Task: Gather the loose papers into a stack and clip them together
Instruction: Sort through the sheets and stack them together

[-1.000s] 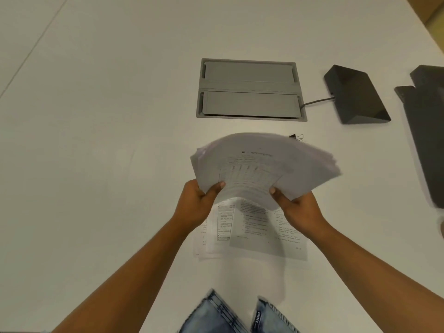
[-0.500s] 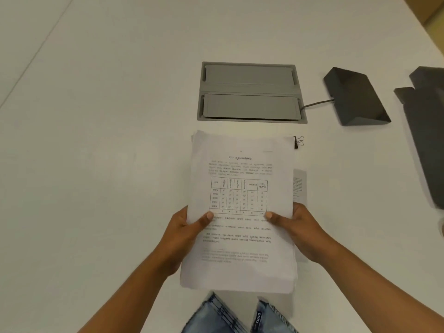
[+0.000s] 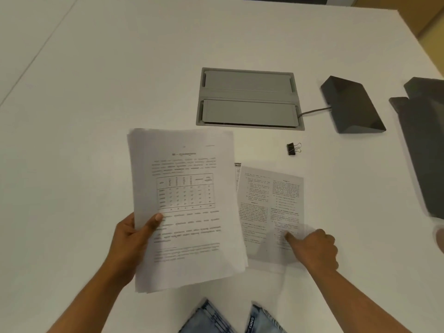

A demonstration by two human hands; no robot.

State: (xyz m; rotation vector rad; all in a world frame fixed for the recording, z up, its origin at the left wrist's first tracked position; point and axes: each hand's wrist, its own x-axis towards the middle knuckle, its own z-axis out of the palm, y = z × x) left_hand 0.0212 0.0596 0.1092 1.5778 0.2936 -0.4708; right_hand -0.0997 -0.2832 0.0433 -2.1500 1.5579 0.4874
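Note:
My left hand (image 3: 131,239) grips a thick stack of printed papers (image 3: 189,212) by its left edge, thumb on the top page, which shows a table. The stack is lifted above the white table (image 3: 96,92). To its right a loose printed sheet (image 3: 269,205) lies flat on the table, with another sheet's edge (image 3: 237,171) peeking out under it. My right hand (image 3: 312,248) rests on the loose sheet's lower right part, fingertips pressing it; whether it pinches the sheet I cannot tell. A black binder clip (image 3: 292,148) lies on the table beyond the loose sheet.
A grey cable hatch (image 3: 248,98) is set into the table behind the papers. A black wedge-shaped box (image 3: 353,109) with a cord sits to its right. A dark flat object (image 3: 425,145) lies at the right edge. Denim-clad knees (image 3: 230,318) show at the bottom.
My right hand has let go of the stack and moved right onto the loose sheet. The left hand alone now holds the stack, shifted left, which uncovers the binder clip.

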